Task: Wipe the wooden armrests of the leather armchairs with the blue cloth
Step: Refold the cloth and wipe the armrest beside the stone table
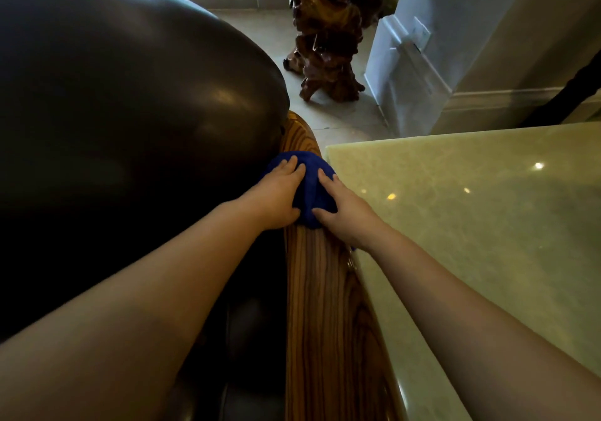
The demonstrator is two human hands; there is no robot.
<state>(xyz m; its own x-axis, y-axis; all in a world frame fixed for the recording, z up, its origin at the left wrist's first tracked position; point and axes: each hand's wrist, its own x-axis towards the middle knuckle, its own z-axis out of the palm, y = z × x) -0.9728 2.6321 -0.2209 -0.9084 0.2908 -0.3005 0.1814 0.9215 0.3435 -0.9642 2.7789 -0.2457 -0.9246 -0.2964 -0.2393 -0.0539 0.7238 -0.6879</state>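
Observation:
A striped wooden armrest [322, 307] runs from the bottom of the view up to the middle, along the right side of a dark leather armchair [123, 112]. The blue cloth [310, 186] lies bunched on the armrest's far part. My left hand [276, 193] presses on the cloth's left side, fingers laid over it. My right hand [344, 209] presses on its right side. Both palms are down on the cloth, which wraps over the rounded wood. The cloth's lower edge is hidden under my hands.
A glossy pale green stone tabletop [471, 242] stands close against the armrest's right side. Beyond it, on the tiled floor [331, 121], stands a dark gnarled wood root sculpture [328, 37]. A white pillar base [416, 73] rises at the upper right.

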